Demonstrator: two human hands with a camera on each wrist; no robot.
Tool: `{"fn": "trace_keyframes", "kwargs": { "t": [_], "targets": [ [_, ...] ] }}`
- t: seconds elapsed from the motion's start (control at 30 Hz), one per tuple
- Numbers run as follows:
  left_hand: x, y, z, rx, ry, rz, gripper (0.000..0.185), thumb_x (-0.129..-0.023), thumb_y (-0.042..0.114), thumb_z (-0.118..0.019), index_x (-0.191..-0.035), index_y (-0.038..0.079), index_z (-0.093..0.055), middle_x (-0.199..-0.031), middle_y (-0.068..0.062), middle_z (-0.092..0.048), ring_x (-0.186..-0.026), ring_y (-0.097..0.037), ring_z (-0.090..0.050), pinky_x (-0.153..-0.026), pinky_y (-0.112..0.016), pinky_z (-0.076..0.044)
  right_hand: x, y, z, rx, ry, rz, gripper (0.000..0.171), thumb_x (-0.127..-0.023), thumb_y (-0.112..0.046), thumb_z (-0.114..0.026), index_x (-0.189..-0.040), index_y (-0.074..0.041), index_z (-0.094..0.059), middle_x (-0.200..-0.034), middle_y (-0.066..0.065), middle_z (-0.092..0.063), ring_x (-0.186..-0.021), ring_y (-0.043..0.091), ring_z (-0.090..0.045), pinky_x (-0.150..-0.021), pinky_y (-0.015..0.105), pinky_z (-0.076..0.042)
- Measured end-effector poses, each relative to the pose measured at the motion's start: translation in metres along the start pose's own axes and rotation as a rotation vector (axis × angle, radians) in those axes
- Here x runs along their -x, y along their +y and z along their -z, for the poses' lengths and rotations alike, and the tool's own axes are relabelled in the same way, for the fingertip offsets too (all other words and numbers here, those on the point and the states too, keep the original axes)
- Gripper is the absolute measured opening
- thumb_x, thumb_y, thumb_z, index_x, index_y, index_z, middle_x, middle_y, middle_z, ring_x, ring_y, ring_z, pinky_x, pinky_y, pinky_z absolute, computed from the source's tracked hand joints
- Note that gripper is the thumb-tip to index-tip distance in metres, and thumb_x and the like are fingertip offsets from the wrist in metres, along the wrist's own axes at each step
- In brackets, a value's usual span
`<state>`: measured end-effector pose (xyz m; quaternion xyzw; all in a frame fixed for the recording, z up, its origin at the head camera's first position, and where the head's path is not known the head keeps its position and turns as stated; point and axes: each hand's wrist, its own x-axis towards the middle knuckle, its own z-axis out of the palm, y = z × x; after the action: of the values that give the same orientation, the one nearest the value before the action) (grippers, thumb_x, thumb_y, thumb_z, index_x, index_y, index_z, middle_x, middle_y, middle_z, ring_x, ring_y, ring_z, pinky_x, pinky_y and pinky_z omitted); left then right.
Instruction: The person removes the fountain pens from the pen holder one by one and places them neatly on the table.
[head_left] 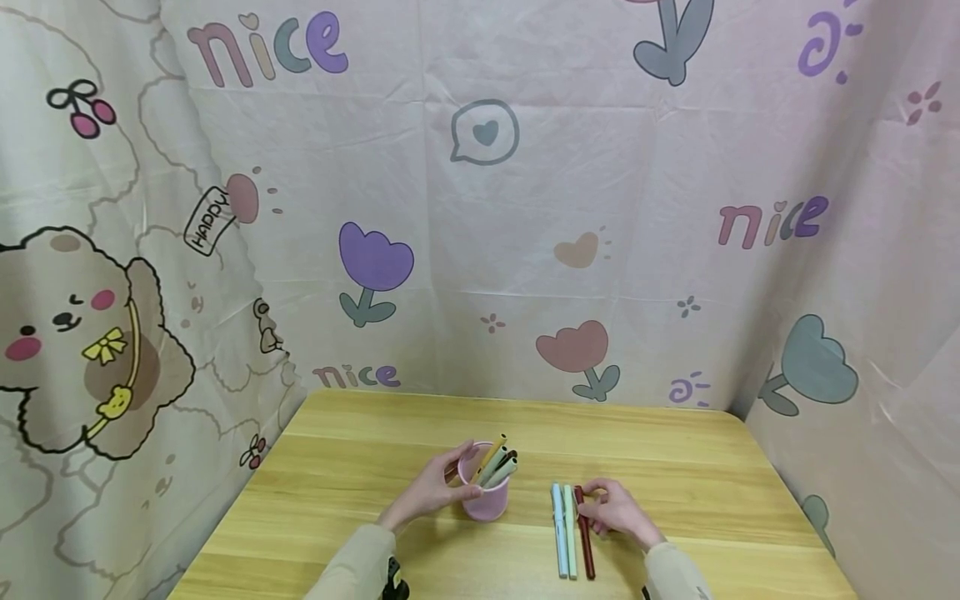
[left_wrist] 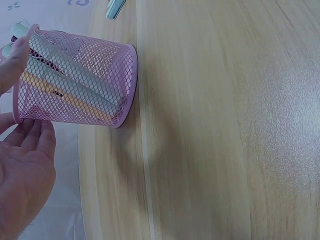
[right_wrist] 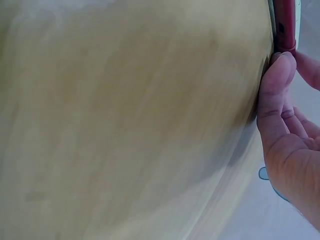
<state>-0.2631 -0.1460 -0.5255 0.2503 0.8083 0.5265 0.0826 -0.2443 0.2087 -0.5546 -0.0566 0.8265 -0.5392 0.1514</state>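
Around the upper part of a pink mesh pen holder [head_left: 489, 507], my left hand [head_left: 431, 492] has its thumb on the near side and its fingers on the far side. Several pens [head_left: 492, 463] lean inside the holder, yellow, pale green and dark ones among them. The left wrist view shows the holder's mesh wall [left_wrist: 107, 60] with the pens behind it. At the right, my right hand [head_left: 617, 510] pinches a dark red pen [head_left: 587, 550] near its far end. In the right wrist view, thumb and finger meet at the end of the red pen [right_wrist: 285, 25].
Left of the red pen lie a pale green pen [head_left: 571, 533] and a light blue pen [head_left: 559, 533], side by side. The wooden table [head_left: 360, 433] ends at a printed cloth backdrop [head_left: 450, 350] behind and along the sides.
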Motion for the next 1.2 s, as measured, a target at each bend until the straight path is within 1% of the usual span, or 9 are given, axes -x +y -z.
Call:
{"fn": "trace_keyframes", "kwargs": {
  "t": [0.13, 0.37, 0.73, 1.2],
  "targets": [
    [-0.0002, -0.0001, -0.0003, -0.003, 0.001, -0.005, 0.089, -0.088, 0.019, -0.078, -0.153, -0.011, -0.025, -0.157, -0.032, -0.035, -0.143, -0.050, -0.039, -0.119, -0.058, -0.035, 0.0004, -0.0005, -0.0002, 0.013, 0.001, -0.008, 0.043, -0.090, -0.004, -0.069, -0.124, 0.014, -0.050, -0.070, 0.008, -0.064, -0.052, 0.010, -0.055, -0.049, 0.023, -0.055],
    [-0.0009, -0.0003, -0.0009, -0.005, 0.005, -0.007, 0.089, -0.087, 0.018, -0.078, -0.153, -0.012, -0.025, -0.157, -0.032, -0.035, -0.143, -0.050, -0.039, -0.120, -0.057, -0.034, 0.0003, -0.0012, 0.0000, 0.020, -0.008, 0.005, 0.043, -0.091, -0.005, -0.068, -0.123, 0.015, -0.050, -0.070, 0.009, -0.065, -0.051, 0.010, -0.055, -0.048, 0.024, -0.054],
    [-0.0007, -0.0004, -0.0001, -0.010, 0.004, -0.009, 0.089, -0.088, 0.019, -0.078, -0.153, -0.011, -0.025, -0.156, -0.033, -0.035, -0.143, -0.051, -0.039, -0.119, -0.058, -0.035, 0.0008, -0.0029, -0.0028, 0.018, 0.033, -0.041, 0.040, -0.090, -0.004, -0.068, -0.122, 0.012, -0.052, -0.068, 0.007, -0.063, -0.050, 0.009, -0.054, -0.047, 0.022, -0.053],
    [0.0001, 0.0006, 0.0007, -0.031, 0.000, -0.009, 0.090, -0.087, 0.018, -0.078, -0.153, -0.011, -0.025, -0.157, -0.034, -0.032, -0.143, -0.052, -0.038, -0.118, -0.060, -0.035, 0.0014, -0.0038, -0.0034, 0.020, 0.042, -0.034, 0.039, -0.090, -0.005, -0.069, -0.120, 0.012, -0.052, -0.067, 0.007, -0.063, -0.050, 0.010, -0.054, -0.047, 0.022, -0.053]
  ]
}}
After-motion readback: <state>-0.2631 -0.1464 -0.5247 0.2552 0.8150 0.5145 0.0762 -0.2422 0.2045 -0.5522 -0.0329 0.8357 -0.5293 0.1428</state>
